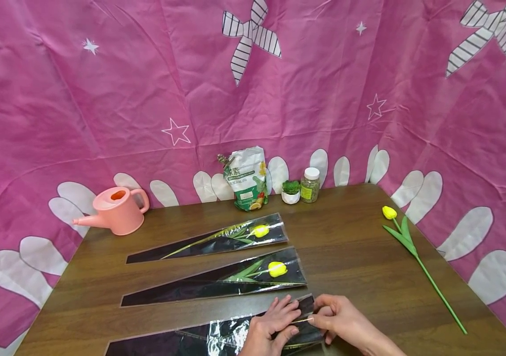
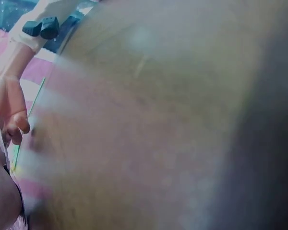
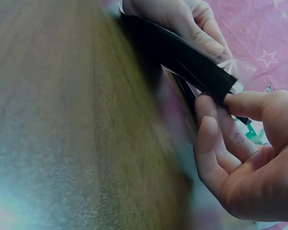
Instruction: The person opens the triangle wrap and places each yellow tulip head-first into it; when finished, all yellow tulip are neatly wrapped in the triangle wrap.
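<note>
1. At the near edge of the worktop [image 1: 351,247], the empty flower sleeve [image 1: 217,336] lies flat with its wide mouth toward the right, where both hands work it.
2. The left hand [image 1: 271,324] lies on the sleeve with its fingers spread fairly straight, pressing the film down, seemingly to keep it from sliding.
3. The right hand [image 1: 342,319] pinches the edge of the mouth between thumb and fingers [image 3: 221,139]; the right wrist view shows the dark film caught there, as if to part the layers.
4. Two filled sleeves [image 1: 217,240] lie just behind, parallel and pointing the same way (each holds a yellow tulip with its head at the wide end).
5. A loose yellow tulip [image 1: 413,247] lies well apart near the right edge, bare of wrapping.
6. Along the far edge stand a pink watering can [image 1: 117,210] toward the left corner, then a printed pouch [image 1: 247,179], a small potted plant [image 1: 290,192] and a white-capped jar [image 1: 310,185] close together.
7. The worktop is dark wood grain; a pink cloth [image 1: 102,109] with stars and bows hangs round it on three sides.
8. The left wrist view is too blurred to add much.
</note>
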A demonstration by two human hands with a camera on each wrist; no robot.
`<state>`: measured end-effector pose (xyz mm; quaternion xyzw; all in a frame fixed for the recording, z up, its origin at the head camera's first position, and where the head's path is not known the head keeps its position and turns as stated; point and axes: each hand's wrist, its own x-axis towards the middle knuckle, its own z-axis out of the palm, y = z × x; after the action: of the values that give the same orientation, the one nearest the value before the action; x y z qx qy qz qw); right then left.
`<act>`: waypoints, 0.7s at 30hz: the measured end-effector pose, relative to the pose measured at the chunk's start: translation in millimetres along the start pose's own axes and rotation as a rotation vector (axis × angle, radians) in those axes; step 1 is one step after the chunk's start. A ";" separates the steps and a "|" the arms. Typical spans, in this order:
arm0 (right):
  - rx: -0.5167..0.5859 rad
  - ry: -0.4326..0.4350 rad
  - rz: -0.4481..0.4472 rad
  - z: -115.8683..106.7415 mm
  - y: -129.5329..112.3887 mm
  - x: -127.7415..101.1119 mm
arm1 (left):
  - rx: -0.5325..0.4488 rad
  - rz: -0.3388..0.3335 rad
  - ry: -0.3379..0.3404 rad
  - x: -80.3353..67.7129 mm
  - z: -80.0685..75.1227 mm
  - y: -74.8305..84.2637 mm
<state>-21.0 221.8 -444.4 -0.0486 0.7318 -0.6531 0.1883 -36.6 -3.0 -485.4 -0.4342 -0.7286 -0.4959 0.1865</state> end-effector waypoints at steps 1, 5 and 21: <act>0.001 0.001 -0.004 0.5 -0.7 0.3 | 0.003 0.010 0.017 0.0 0.3 -0.7; 0.039 -0.006 0.000 1.7 -2.2 1.6 | 0.041 0.068 0.096 0.1 2.4 -4.4; -0.052 0.042 0.089 -7.2 -6.8 -3.4 | 0.058 0.116 0.099 4.4 2.9 -10.8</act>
<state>-21.5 228.7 -436.5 -0.0070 0.7537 -0.6259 0.2005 -47.4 0.1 -489.6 -0.4448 -0.7062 -0.4838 0.2633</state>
